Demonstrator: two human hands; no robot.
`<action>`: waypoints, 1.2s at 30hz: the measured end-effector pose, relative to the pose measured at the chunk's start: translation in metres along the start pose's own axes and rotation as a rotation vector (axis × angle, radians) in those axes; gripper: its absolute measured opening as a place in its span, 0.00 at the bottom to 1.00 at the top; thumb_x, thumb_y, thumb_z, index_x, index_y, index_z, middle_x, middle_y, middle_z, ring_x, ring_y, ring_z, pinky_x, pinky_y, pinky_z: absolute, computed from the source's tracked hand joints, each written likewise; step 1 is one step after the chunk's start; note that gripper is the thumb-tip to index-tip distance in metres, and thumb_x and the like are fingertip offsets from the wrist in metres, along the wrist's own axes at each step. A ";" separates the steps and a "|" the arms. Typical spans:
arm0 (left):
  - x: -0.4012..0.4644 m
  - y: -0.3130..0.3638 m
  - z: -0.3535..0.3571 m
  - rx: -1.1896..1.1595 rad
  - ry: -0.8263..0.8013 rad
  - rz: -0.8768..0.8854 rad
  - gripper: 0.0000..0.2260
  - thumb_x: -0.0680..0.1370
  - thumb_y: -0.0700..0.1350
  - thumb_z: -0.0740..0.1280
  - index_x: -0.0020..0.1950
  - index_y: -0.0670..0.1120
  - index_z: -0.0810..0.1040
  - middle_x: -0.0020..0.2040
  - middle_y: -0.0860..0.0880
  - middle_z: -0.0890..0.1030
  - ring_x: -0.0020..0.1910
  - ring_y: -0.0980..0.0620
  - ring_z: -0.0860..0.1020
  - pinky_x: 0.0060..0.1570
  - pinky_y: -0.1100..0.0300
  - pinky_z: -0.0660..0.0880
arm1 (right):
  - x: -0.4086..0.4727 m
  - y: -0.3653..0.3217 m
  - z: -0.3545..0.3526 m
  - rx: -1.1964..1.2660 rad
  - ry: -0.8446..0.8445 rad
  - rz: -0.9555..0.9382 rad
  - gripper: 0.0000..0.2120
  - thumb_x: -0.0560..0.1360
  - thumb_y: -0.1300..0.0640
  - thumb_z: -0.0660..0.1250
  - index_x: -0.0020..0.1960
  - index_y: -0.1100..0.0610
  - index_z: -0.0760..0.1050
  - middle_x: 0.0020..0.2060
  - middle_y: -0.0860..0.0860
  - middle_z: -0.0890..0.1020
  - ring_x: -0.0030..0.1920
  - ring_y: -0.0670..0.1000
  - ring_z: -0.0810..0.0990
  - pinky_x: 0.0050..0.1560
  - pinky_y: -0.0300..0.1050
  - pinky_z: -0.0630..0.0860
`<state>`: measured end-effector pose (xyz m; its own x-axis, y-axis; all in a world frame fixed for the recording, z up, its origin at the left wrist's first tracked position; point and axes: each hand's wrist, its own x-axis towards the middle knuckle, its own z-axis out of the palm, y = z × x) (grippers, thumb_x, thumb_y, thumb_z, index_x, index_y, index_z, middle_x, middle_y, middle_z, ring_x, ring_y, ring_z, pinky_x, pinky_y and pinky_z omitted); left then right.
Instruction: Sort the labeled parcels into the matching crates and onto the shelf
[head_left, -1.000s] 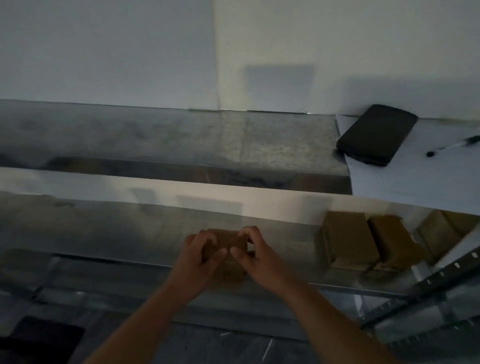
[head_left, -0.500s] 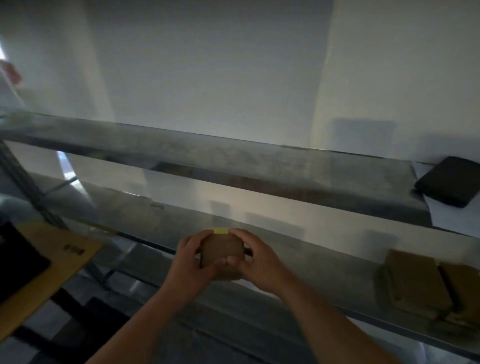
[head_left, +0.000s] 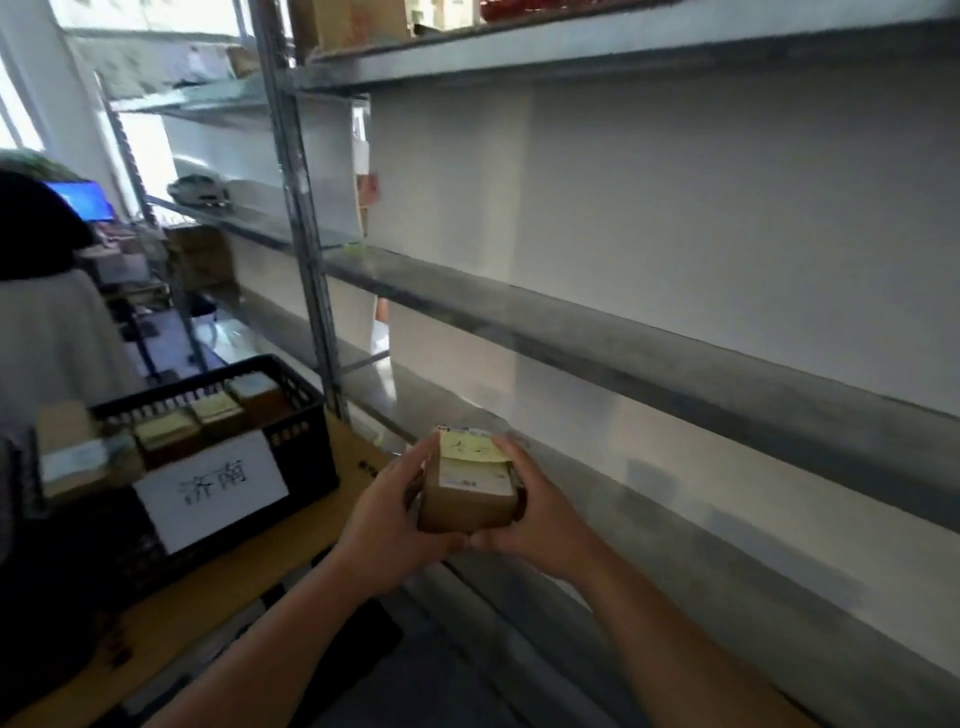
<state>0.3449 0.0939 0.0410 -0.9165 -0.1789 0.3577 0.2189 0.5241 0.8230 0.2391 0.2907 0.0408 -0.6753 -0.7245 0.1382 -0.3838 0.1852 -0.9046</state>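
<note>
Both hands, left (head_left: 387, 525) & right (head_left: 540, 519), grip the box (head_left: 467, 493) mid frame, fingers curled round it. Read its yellow note, then match w/ crate (head_left: 306, 441) sign at left.

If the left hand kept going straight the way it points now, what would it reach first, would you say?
Probably the steel shelf just beyond the cardboard parcel that the left hand holds together with the right hand; depth is unclear, and the black crate lies off to the left.
</note>
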 end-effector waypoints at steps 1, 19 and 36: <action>-0.004 -0.003 -0.015 0.014 0.016 0.000 0.51 0.61 0.55 0.85 0.77 0.68 0.59 0.69 0.64 0.74 0.68 0.62 0.73 0.62 0.64 0.75 | 0.010 -0.004 0.012 0.001 -0.025 -0.010 0.57 0.64 0.47 0.84 0.83 0.40 0.55 0.75 0.43 0.71 0.72 0.42 0.74 0.70 0.50 0.77; -0.068 -0.057 -0.162 -0.103 0.292 -0.275 0.25 0.71 0.63 0.72 0.66 0.63 0.71 0.62 0.51 0.78 0.52 0.50 0.84 0.43 0.54 0.84 | 0.116 -0.057 0.162 -0.008 -0.224 -0.050 0.32 0.69 0.24 0.66 0.71 0.20 0.63 0.77 0.45 0.66 0.66 0.51 0.78 0.56 0.50 0.84; -0.063 -0.093 -0.205 0.072 0.570 -0.445 0.22 0.77 0.51 0.72 0.67 0.70 0.71 0.67 0.68 0.68 0.66 0.55 0.74 0.56 0.55 0.81 | 0.209 -0.058 0.220 0.058 -0.520 -0.200 0.31 0.72 0.31 0.69 0.70 0.18 0.60 0.62 0.10 0.52 0.71 0.44 0.68 0.56 0.34 0.73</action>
<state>0.4511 -0.1147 0.0322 -0.5927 -0.7836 0.1860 -0.1748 0.3506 0.9201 0.2585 -0.0176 0.0332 -0.1878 -0.9765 0.1055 -0.4275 -0.0154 -0.9039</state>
